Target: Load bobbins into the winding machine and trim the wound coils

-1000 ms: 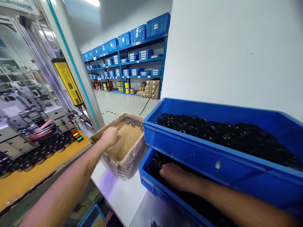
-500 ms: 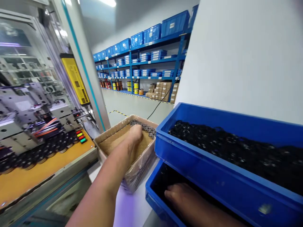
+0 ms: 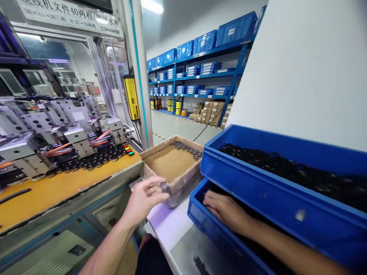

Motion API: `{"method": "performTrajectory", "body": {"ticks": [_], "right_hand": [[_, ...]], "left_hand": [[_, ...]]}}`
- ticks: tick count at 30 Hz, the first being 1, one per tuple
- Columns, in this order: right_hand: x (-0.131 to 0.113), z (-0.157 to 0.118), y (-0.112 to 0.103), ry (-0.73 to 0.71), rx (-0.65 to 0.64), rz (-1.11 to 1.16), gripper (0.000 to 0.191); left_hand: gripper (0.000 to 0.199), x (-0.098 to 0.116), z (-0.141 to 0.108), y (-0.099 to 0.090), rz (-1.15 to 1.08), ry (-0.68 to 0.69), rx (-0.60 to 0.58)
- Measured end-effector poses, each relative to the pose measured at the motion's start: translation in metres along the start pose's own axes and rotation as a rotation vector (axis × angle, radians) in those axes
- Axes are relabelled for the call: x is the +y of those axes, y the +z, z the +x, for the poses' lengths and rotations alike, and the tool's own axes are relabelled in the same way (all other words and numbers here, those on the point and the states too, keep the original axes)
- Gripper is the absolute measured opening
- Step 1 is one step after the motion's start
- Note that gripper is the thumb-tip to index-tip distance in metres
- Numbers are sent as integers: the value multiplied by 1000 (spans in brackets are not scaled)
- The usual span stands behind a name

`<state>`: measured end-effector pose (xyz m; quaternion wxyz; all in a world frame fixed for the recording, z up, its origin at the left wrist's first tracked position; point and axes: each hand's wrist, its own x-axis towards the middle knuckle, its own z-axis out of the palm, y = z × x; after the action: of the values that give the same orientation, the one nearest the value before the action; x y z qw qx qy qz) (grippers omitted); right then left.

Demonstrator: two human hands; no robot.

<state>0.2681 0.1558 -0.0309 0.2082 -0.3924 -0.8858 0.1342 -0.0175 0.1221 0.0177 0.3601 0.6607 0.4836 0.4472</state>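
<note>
My left hand (image 3: 146, 196) is in front of the cardboard box, a small grey metal part (image 3: 165, 187) pinched between thumb and fingers. The part is blurred. Inside the plastic-wrapped cardboard box (image 3: 183, 191), similar grey metal parts (image 3: 187, 149) lie in rows along the far and right sides, on a brown sheet. My right hand (image 3: 222, 208) reaches into the lower blue bin (image 3: 197, 215), its fingers curled together. Whatever they hold is hidden. Above it, the upper blue bin (image 3: 258, 172) contains a heap of black parts (image 3: 275, 164).
On the left stands a machine (image 3: 77, 139) with an orange worktop (image 3: 71, 183), where black round parts (image 3: 97, 158) line up beside coloured buttons (image 3: 128, 150). A white panel (image 3: 309, 68) rises behind the bins. Blue shelving (image 3: 197, 82) with bins stands farther back.
My left hand has come out of the cardboard box towards me, with a small grey metal part in it. My right hand has risen slightly in the lower bin. The view has turned left.
</note>
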Motion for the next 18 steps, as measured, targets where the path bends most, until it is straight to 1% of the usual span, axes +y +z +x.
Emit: {"method": "performTrajectory", "body": {"ticks": [2, 3, 4, 6, 8, 10, 12, 13, 15, 18], "right_hand": [[-9, 3, -5, -61, 139, -2, 30], [-17, 5, -7, -85, 189, 6, 27], [-28, 7, -9, -110, 223, 17, 25], [-59, 9, -10, -187, 258, 57, 17], [-96, 9, -8, -326, 279, 158, 9], [-131, 5, -5, -476, 317, 297, 4], [-157, -1, -1, -567, 358, 403, 3], [-164, -4, 1, -580, 369, 431, 4], [-171, -9, 6, -585, 370, 468, 6], [-169, -12, 11, -574, 353, 485, 7]], "left_hand": [[36, -6, -49, -10, -108, -31, 51], [35, -6, -69, -12, -163, -41, 83], [32, -4, -86, -12, -221, -48, 119], [25, 4, -110, -11, -336, -51, 181], [26, 16, -124, -7, -428, -47, 195], [34, 25, -133, -4, -465, -43, 159], [41, 31, -139, -1, -454, -33, 130], [42, 32, -141, 1, -439, -27, 124], [41, 33, -145, 4, -413, -17, 131], [39, 32, -148, 8, -400, -11, 168]]}}
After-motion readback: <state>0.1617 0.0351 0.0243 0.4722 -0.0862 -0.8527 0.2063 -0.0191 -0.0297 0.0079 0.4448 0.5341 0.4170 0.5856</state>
